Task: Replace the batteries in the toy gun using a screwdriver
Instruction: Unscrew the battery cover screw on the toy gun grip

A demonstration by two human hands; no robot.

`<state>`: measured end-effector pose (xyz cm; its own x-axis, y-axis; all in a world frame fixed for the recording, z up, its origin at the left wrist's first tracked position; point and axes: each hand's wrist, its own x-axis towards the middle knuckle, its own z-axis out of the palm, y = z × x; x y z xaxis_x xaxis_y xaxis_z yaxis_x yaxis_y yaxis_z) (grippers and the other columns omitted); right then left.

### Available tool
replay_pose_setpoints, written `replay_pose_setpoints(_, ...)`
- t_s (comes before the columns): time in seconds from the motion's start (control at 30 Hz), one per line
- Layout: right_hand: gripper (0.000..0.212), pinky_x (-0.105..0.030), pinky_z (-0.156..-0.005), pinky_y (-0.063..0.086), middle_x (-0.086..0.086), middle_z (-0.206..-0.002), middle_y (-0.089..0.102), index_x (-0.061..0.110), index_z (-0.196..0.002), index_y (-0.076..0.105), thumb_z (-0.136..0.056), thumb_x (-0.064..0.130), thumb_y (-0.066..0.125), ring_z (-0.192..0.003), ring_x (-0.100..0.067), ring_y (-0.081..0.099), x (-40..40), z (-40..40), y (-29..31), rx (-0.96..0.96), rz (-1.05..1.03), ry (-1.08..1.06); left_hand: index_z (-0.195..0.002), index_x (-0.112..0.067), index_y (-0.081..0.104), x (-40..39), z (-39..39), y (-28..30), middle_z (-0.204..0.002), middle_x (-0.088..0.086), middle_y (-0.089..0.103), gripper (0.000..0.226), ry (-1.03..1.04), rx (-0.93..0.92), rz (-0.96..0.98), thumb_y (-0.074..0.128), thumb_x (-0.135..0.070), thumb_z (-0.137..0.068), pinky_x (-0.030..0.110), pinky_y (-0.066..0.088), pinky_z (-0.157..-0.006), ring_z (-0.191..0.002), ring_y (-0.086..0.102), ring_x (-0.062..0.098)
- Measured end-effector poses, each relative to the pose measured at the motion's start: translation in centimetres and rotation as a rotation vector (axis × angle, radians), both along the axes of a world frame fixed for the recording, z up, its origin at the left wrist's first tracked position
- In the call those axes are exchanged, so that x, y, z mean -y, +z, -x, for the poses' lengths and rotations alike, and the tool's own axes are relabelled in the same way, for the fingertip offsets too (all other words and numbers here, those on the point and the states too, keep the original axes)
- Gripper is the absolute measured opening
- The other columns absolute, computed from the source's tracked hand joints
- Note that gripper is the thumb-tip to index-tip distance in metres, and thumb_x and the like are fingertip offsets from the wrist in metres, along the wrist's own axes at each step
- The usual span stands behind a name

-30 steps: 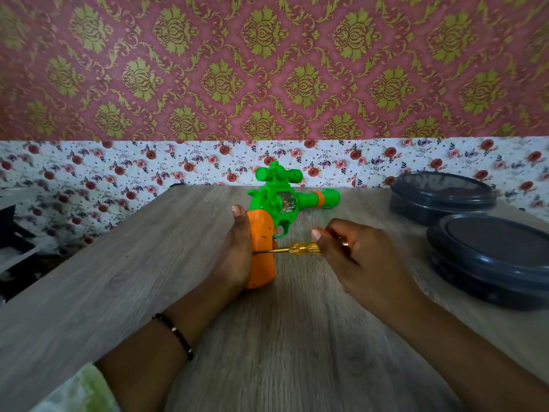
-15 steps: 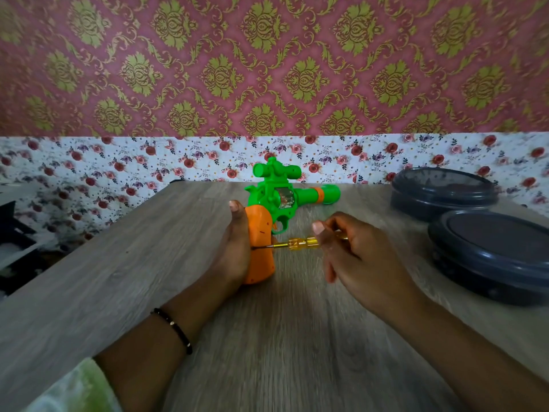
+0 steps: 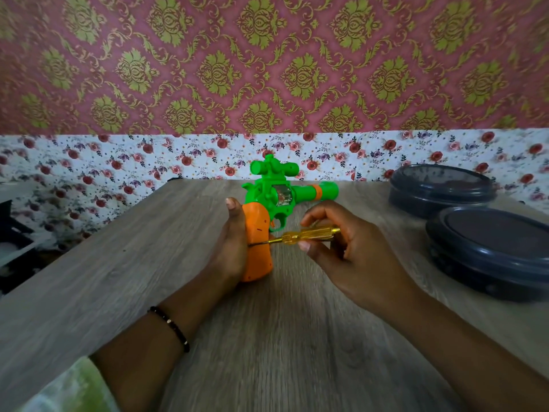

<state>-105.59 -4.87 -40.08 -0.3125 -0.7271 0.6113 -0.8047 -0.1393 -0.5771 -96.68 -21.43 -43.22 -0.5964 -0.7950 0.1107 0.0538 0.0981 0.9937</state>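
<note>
A toy gun (image 3: 276,197) with a green body and orange grip stands on its grip at the middle of the wooden table (image 3: 282,337), barrel pointing right. My left hand (image 3: 231,248) wraps the left side of the orange grip, thumb up at its top. My right hand (image 3: 347,251) pinches the yellow see-through handle of a screwdriver (image 3: 306,235) between thumb and fingers. The screwdriver lies nearly level, and its metal tip meets the left side of the grip, close to my left palm. No batteries show.
Two dark round lidded containers sit at the right: the nearer container (image 3: 490,251) by the table's right edge, the farther container (image 3: 442,188) behind it. A floral wall runs along the table's far edge. Dark objects (image 3: 12,233) lie beyond the left edge.
My right hand has shifted its hold on the screwdriver handle, fingers moving round it, and more of the handle now shows. The gun and my left hand stay in place.
</note>
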Motion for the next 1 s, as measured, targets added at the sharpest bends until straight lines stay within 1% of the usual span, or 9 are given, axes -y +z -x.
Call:
replay_pose_setpoints(0.07,0.039,-0.039,-0.048,0.047,0.0,-0.06,0.063,0.022,-0.083,0.055,-0.083,0.059,0.043,-0.045,-0.014,0.054,-0.18,-0.12,0.1,-0.058,-0.036,-0.091,-0.135,-0.019,0.046,-0.12,-0.08,0.13,-0.108,0.009,0.068,0.11,-0.009,-0.02,-0.01,0.012,-0.089,-0.056,0.049,0.05,-0.094,-0.099,0.065,0.025)
replay_pose_setpoints(0.13,0.055,-0.042,-0.05,0.048,-0.007,-0.05,0.058,0.015,-0.073,0.055,-0.083,0.065,0.032,-0.044,-0.019,0.054,-0.29,-0.04,0.25,-0.084,-0.07,-0.148,-0.136,-0.019,0.045,0.05,-0.14,0.02,-0.102,0.01,0.07,0.122,-0.014,-0.025,-0.013,0.016,-0.097,-0.047,0.053,0.049,-0.094,-0.095,0.067,0.027)
replay_pose_setpoints(0.2,0.047,-0.043,-0.049,0.049,-0.008,-0.049,0.057,0.014,-0.071,0.055,-0.085,0.056,0.04,-0.044,-0.022,0.056,-0.32,0.01,0.28,-0.082,-0.056,-0.126,-0.137,-0.019,0.045,0.29,-0.04,-0.22,-0.099,0.01,0.071,0.126,-0.025,-0.034,-0.003,0.019,-0.099,-0.043,0.053,0.049,-0.095,-0.094,0.068,0.027)
replay_pose_setpoints(0.33,0.011,-0.039,-0.052,0.05,-0.001,-0.061,0.061,0.018,-0.079,0.054,-0.086,0.024,0.06,-0.054,-0.018,0.058,-0.07,-0.2,0.23,-0.013,-0.054,0.009,-0.14,-0.018,0.042,0.46,0.07,-0.17,-0.108,0.011,0.068,0.104,-0.022,-0.017,-0.007,0.009,-0.082,-0.064,0.045,0.052,-0.089,-0.096,0.066,0.023)
replay_pose_setpoints(0.43,0.014,-0.029,-0.056,0.044,0.007,-0.068,0.057,0.022,-0.083,0.056,-0.084,0.009,0.063,-0.061,-0.013,0.053,0.0,-0.03,0.24,0.065,-0.093,0.089,-0.136,-0.015,0.046,0.59,0.28,-0.35,-0.102,0.008,0.067,0.088,-0.023,-0.043,-0.03,0.004,-0.07,-0.083,0.034,0.052,-0.072,-0.088,0.066,0.019)
replay_pose_setpoints(0.57,0.006,-0.029,-0.055,0.043,0.002,-0.068,0.057,0.021,-0.084,0.055,-0.087,0.019,0.06,-0.058,-0.011,0.052,0.16,-0.26,-0.06,0.116,-0.088,0.062,-0.136,-0.015,0.046,0.7,0.36,-0.49,-0.096,0.007,0.069,0.104,-0.029,-0.039,-0.041,0.011,-0.081,-0.065,0.035,0.052,-0.072,-0.083,0.067,0.019)
replay_pose_setpoints(0.7,0.034,-0.04,-0.049,0.038,-0.001,-0.048,0.045,0.026,-0.066,0.046,-0.091,0.05,0.041,-0.045,-0.018,0.046,0.14,-0.19,-0.23,-0.078,-0.077,-0.078,-0.136,-0.013,0.048,0.84,0.34,-0.49,-0.09,0.009,0.071,0.108,-0.048,-0.046,-0.031,0.014,-0.082,-0.06,0.036,0.052,-0.077,-0.081,0.068,0.02)
replay_pose_setpoints(0.93,0.005,-0.018,-0.049,0.039,0.007,-0.063,0.06,0.02,-0.08,0.063,-0.082,0.017,0.067,-0.053,-0.01,0.052,0.03,-0.12,0.22,0.079,-0.028,0.057,-0.126,-0.015,0.055,0.57,0.29,-0.33,-0.098,0.008,0.069,0.093,-0.068,-0.013,-0.02,0.007,-0.076,-0.073,0.036,0.052,-0.078,-0.089,0.067,0.021)
replay_pose_setpoints(1.0,0.012,-0.027,-0.052,0.042,0.0,-0.068,0.061,0.023,-0.083,0.063,-0.081,0.011,0.067,-0.056,-0.018,0.053,0.02,-0.15,0.33,0.17,-0.03,0.102,-0.126,-0.017,0.054,0.43,0.15,-0.21,-0.104,0.011,0.068,0.093,-0.072,0.001,-0.01,0.007,-0.076,-0.071,0.039,0.052,-0.085,-0.095,0.066,0.024)
